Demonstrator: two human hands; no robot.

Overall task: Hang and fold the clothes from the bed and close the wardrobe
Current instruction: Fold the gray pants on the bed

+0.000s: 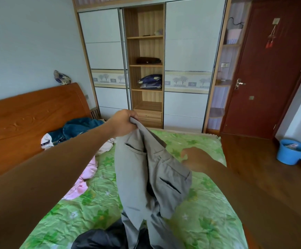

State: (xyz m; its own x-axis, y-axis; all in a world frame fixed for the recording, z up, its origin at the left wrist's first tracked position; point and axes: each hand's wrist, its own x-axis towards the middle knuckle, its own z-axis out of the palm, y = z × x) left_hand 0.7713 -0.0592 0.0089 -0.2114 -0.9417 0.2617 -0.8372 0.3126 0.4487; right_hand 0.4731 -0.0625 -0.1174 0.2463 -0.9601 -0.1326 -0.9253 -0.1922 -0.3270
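Nearest the camera, at the bottom edge, a dark garment [99, 238] lies crumpled on a bed with a green floral sheet [209, 221]. Above it hangs a pair of grey trousers [146, 177], lifted over the middle of the bed, with the pocket slits showing and the lower end trailing down onto the dark garment.

The left hand [122, 123] reaches forward on an outstretched arm, its fingers curled tight around the top edge of the trousers and bearing their weight. The right hand [196, 159] is just beside the trousers' right edge. It is blurred, so it is not possible to tell whether it grips the cloth or only comes close to it.

Left of the trousers, a pink garment [85, 178] lies rumpled on the sheet. Further back, a dark blue jacket [79, 128] is heaped against the wooden headboard [29, 112].

Beyond the bed stands the wardrobe [187, 51], with white sliding panels on either side and its middle section uncovered. On the wooden shelves there sit a folded blue bundle [150, 81] and, one shelf higher, a dark flat item [148, 60].

To the right are a dark red door [272, 69] and a blue bucket [291, 151] on the wooden floor.
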